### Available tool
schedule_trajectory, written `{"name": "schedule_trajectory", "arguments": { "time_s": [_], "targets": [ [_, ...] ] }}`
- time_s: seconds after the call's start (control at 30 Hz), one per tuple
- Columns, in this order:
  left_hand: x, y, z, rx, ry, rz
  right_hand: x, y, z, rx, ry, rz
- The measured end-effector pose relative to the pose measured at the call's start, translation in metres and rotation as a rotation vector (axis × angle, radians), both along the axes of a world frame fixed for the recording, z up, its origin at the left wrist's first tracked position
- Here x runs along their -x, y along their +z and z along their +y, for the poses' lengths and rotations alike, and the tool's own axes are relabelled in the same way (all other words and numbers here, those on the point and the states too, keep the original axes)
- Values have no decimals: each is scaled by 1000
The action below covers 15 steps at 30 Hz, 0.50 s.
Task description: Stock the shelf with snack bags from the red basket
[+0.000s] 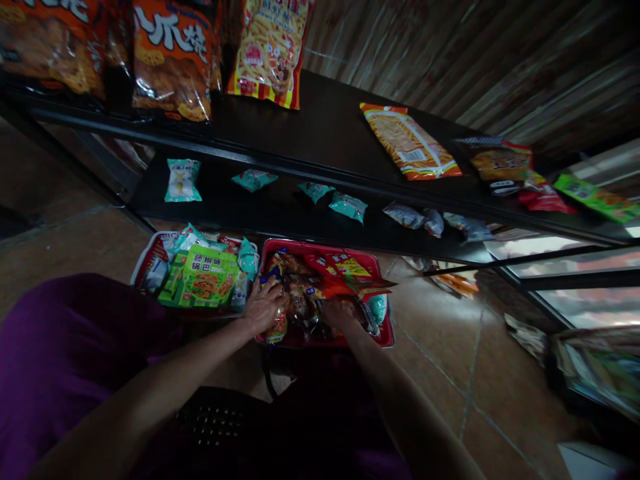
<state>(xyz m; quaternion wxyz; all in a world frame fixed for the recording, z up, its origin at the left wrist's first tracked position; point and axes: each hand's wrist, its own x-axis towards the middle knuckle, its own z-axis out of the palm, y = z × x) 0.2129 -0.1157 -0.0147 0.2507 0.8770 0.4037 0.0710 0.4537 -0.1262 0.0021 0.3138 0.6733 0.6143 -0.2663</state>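
A red basket (383,266) full of snack packets sits low in front of me. Over its left side lies my left hand (265,305), fingers apart, resting on a yellow and blue snack packet (277,327). Deep among the packets at the middle right is my right hand (341,315); its fingers are hidden, so I cannot see whether they grip anything. Dark brown snack packets (299,297) lie between the two hands. Red packets (345,265) lie behind my right hand, and a teal packet (379,308) sits at the basket's right end.
To the left stands a second basket (137,263) holding a green snack packet (207,277) and several others. The black lower shelf (215,207) bears small teal packets (183,180). Larger bags (173,63) stand on the upper shelf (330,127). Tiled floor (435,340) shows at right.
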Motion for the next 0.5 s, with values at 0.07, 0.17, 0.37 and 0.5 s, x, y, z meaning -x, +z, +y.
{"name": "schedule_trajectory", "arguments": {
  "time_s": [0.07, 0.17, 0.37, 0.5],
  "targets": [
    [8, -3, 0, 13, 48, 9, 1, 2, 1, 9, -50, 40],
    [13, -5, 1, 15, 83, 11, 6, 4, 8, 38, -112, 187],
    [4, -10, 5, 19, 110, 9, 2, 19, 13, 109, -299, 505],
    [0, -13, 6, 23, 113, -19, -4, 34, 12, 173, -597, 826]
  ]
}}
